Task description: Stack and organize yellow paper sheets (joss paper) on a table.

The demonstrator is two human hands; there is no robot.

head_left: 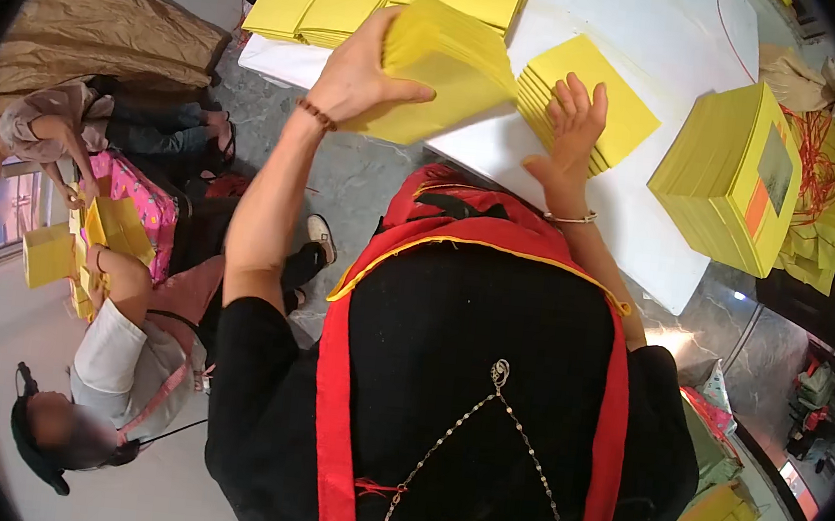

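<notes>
My left hand (360, 79) grips a thick stack of yellow paper sheets (445, 77) by its left side, thumb across the near face. The stack is lifted and tilted, and its upper edges look slightly blurred. Over the white table, my right hand (575, 140) is open, with its fingers spread and palm turned up. It overlaps a fanned pile of flat yellow pieces (628, 110) on the tabletop; whether it touches them I cannot tell. The lower right corner of the lifted stack reaches close to that pile.
Yellow stacks (332, 1) cover the far left of the white table (666, 234). At right stands a tall yellow block (717, 174), beside red strings (816, 168) on more yellow pieces. Two people on the left handle yellow bundles (119, 227) near a pink patterned bag (137, 193).
</notes>
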